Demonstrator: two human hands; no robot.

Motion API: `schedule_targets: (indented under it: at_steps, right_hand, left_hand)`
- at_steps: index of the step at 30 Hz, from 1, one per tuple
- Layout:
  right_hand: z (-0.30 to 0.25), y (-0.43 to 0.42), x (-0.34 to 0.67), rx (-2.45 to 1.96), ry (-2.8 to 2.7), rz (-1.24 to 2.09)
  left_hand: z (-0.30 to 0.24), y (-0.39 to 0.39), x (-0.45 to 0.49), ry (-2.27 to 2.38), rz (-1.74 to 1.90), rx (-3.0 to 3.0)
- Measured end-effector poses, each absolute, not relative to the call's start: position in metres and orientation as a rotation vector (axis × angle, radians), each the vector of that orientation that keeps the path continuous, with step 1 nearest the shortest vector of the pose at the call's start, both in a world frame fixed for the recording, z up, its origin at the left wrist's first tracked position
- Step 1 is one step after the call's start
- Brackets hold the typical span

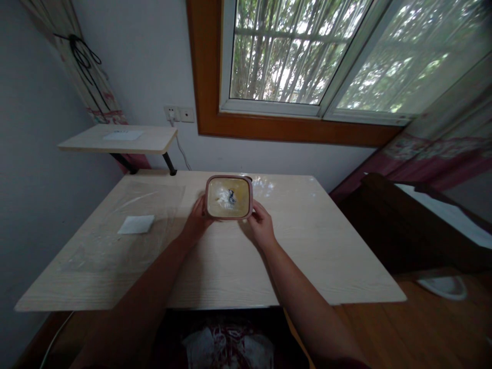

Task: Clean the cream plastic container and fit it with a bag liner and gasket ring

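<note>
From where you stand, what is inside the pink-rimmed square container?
The pink-rimmed square container holds a white patch with a small blue bit on a yellowish bottom; anything beneath them is covered.

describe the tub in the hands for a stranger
On the pale wood-grain table under the window, the left hand and right hand hold a rounded square tub. Its pink rim and yellowish inside set it apart from the flat white square to its left.
</note>
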State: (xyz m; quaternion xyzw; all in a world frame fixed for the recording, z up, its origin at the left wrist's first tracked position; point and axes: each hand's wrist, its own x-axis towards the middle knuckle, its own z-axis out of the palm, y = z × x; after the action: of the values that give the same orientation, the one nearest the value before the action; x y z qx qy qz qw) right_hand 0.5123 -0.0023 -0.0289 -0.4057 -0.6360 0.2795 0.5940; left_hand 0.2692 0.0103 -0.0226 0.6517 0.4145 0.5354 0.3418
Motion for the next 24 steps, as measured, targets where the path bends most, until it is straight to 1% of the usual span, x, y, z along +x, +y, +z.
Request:
schedule_targets:
  at_steps: [3,11,18,24]
  right_hand:
    - [-0.030,-0.002,0.513,-0.946,-1.480,0.626]
    - [-0.025,-0.006,0.512,-0.960,-1.487,0.608]
    - [-0.023,-0.005,0.511,-0.953,-1.494,0.611]
    - [-0.024,-0.003,0.512,-0.970,-1.511,0.602]
  left_hand:
    - [-0.024,0.010,0.268,1.114,1.407,1.776]
    - [-0.037,0.013,0.260,1.176,1.399,1.814]
    - [-0.038,0.013,0.259,1.240,1.387,1.807]
    - [-0.042,0.013,0.260,1.311,1.313,1.837]
